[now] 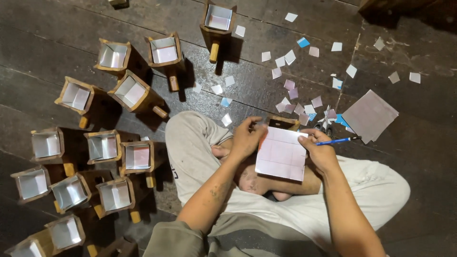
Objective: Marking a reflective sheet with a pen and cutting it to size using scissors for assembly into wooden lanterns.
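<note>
I sit cross-legged on a dark plank floor. My left hand (246, 138) presses on the upper left edge of a white square paper sheet (281, 154) that bears faint ruled lines and rests over my lap. Grasping a blue pencil (339, 141), my right hand (318, 151) sits at the sheet's right edge, with the pencil pointing right. Behind the sheet's top edge, part of a small wooden box (283, 123) shows.
Several open wooden boxes lined with white paper (137, 156) stand on the floor to my left and ahead. Small white, pink and blue paper squares (289, 85) lie scattered in front. On the right lies a larger grey sheet (369, 115), with scissors (325, 125) beside it.
</note>
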